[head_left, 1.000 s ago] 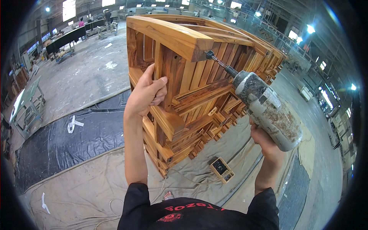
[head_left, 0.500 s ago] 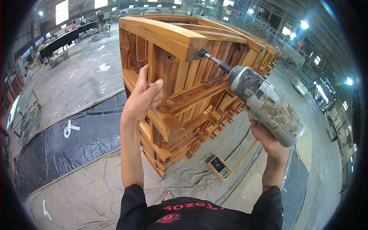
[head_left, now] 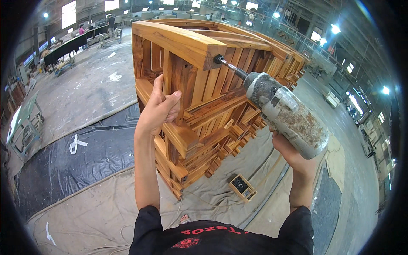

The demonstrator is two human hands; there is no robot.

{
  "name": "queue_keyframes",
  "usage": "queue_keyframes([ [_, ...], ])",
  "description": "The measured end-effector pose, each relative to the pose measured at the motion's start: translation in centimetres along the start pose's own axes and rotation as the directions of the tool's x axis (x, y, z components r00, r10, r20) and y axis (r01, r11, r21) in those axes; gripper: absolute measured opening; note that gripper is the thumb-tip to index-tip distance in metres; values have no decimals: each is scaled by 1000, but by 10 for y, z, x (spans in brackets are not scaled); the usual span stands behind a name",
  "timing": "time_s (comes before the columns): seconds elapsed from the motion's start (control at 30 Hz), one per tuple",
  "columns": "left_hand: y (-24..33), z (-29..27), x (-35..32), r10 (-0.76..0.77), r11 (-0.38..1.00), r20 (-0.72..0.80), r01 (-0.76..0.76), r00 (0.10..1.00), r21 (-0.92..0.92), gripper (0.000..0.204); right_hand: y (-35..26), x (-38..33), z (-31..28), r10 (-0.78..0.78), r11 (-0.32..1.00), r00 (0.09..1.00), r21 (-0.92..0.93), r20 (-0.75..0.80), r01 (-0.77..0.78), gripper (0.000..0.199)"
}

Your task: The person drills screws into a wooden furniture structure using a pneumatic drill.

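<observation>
A broad workshop floor (head_left: 95, 85), grey and flecked with white, spreads out under bright lamps. Standing in the middle is a large slatted wooden furniture piece (head_left: 223, 104), honey to dark brown, reaching away to the upper right. Below it lies a creased beige ground sheet (head_left: 102, 202), with a shiny black sheet (head_left: 89, 148) to the left. A long dark-covered table (head_left: 63, 51) is far off at the upper left, with 2 people near it, and a green metal stand (head_left: 25, 123) is at the left edge.

The furniture's thick top beam (head_left: 178, 40) runs from the upper left down to a square end near the middle. A worn grey power driver (head_left: 289, 114) lies to the right of that end, its long axis slanting up and left so that its dark tip (head_left: 219, 59) meets the end face. A fastener there is too small to confirm. Slats show behind the thin shaft, and the furniture's lower rails project beneath.

The right hand (head_left: 295, 155) has its grip wrapped around the driver's handle; the trigger finger is hidden. The left hand (head_left: 157, 112), nearer the tip in view, rests against an upright post (head_left: 168, 68) below the beam, index finger extended, other fingers folded; whether its grip clasps the post, I cannot tell.

Smallest, a wooden box (head_left: 251, 196) of dark hardware sits on the beige sheet, between the forearms.
</observation>
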State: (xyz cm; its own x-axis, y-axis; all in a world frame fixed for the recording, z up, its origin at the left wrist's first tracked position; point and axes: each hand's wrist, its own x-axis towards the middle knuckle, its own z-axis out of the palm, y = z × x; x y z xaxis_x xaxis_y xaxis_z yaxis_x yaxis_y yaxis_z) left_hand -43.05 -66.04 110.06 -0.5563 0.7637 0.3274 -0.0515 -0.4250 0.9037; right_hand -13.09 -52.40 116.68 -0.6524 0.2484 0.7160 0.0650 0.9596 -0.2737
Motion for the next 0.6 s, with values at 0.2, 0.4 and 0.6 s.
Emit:
queue_keyframes([
  [0.2,-3,0,0,25,999,7,-25,1000,-38,70,16,-8,5,-13,1000,999,7,-34,13,44],
  [0.4,-9,-2,1,31,993,18,-29,999,-114,69,23,-9,0,-33,999,995,-39,94,36,56],
  [0.6,-10,-1,-1,25,990,-9,-26,1000,-140,72,14,-8,9,15,1000,1000,-8,-13,-15,51],
])
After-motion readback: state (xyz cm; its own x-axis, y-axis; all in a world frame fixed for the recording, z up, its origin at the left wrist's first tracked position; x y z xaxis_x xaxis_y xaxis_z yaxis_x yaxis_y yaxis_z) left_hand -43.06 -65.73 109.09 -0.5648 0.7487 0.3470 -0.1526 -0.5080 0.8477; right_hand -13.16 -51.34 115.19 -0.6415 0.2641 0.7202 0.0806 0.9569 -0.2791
